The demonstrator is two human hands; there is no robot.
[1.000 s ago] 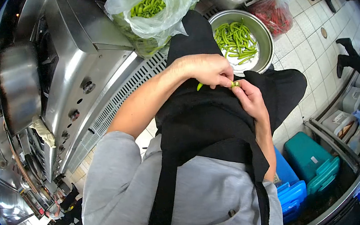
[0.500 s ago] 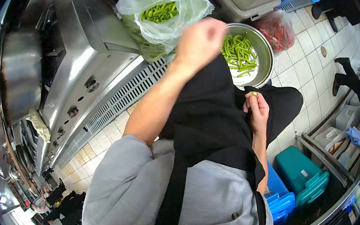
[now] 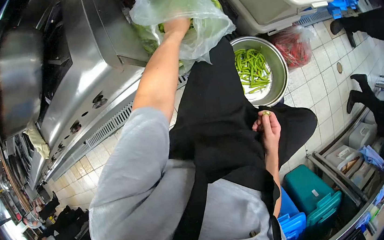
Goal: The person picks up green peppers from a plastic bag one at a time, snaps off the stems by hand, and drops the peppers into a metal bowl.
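Observation:
My left hand (image 3: 177, 25) reaches into the mouth of a clear plastic bag (image 3: 213, 28) of green chili peppers at the top; its fingers are hidden inside. My right hand (image 3: 268, 124) rests by my lap, fingers pinched around something small and pale green, too small to name. Just beyond it, a round steel bowl (image 3: 283, 75) stands between my legs and the floor drain side, with long green peppers (image 3: 252, 69) lying in it.
A bag of red peppers (image 3: 293, 48) sits right of the bowl, below a large lidded bin (image 3: 259, 0). Steel stoves (image 3: 89, 79) line the left. Teal (image 3: 305, 185) and blue (image 3: 290, 217) containers are at lower right. Other people's legs (image 3: 367, 94) show at the right edge.
My left hand has moved up and left, from beside the bowl into the plastic bag. My right hand is still pinched near my lap; the view has shifted slightly.

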